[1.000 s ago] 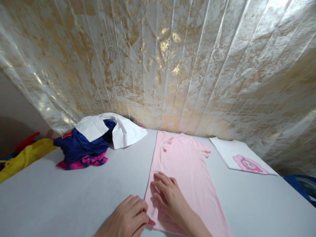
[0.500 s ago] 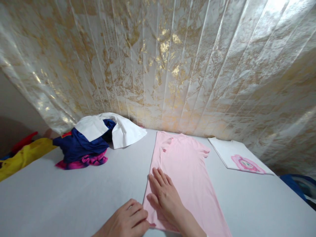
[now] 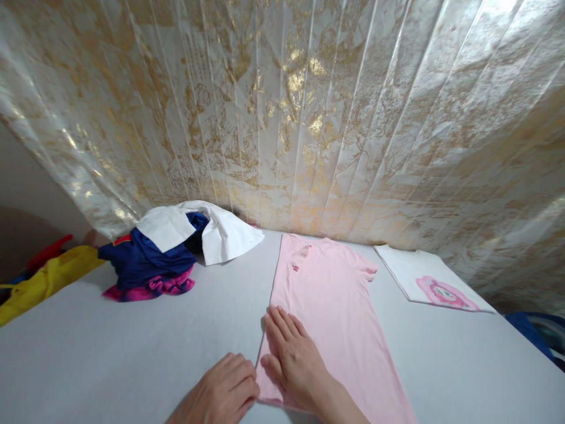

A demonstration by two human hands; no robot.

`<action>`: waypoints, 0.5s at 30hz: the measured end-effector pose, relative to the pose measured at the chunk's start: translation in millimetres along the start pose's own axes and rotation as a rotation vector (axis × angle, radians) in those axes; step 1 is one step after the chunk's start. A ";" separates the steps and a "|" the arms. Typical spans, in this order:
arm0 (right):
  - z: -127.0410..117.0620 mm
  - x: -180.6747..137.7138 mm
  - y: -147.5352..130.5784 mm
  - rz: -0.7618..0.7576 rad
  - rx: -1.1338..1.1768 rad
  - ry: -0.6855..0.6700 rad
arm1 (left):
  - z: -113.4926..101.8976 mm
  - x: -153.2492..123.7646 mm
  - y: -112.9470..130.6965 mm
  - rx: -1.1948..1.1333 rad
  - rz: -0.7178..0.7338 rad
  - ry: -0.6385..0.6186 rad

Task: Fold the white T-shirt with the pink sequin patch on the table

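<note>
A pink T-shirt (image 3: pixel 335 306), folded lengthwise, lies flat on the grey table (image 3: pixel 110 353), collar toward the curtain. My right hand (image 3: pixel 293 356) rests palm down on its near left part, fingers stretched out along the folded edge. My left hand (image 3: pixel 225 391) sits just left of the shirt's near corner, fingers curled, their tips at the fabric's edge. Whether they pinch the cloth is hidden.
A heap of white, navy and magenta clothes (image 3: pixel 172 250) lies at the back left. Yellow cloth (image 3: pixel 42 282) hangs over the left edge. A folded white shirt with a pink print (image 3: pixel 428 282) lies at the back right. A gold-patterned curtain (image 3: pixel 309 118) backs the table.
My right hand has flattened and slid a little toward the shirt's left edge. My left hand has drawn back slightly toward me off the fabric.
</note>
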State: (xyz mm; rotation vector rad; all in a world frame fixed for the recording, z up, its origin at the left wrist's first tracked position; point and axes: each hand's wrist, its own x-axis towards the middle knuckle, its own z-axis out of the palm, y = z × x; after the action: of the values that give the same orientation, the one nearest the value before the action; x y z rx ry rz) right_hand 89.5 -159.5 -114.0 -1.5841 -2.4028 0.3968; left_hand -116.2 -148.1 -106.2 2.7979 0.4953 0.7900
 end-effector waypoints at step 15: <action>-0.5 0.0 5.7 0.007 0.001 0.043 | -0.6 5.9 2.4 -0.079 -0.082 -0.125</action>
State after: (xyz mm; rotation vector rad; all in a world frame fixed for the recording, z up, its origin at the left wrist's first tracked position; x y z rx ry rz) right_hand 94.6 -157.3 -115.5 -1.5845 -2.3655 0.3621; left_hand -111.1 -148.2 -102.3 2.7139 0.5416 0.6007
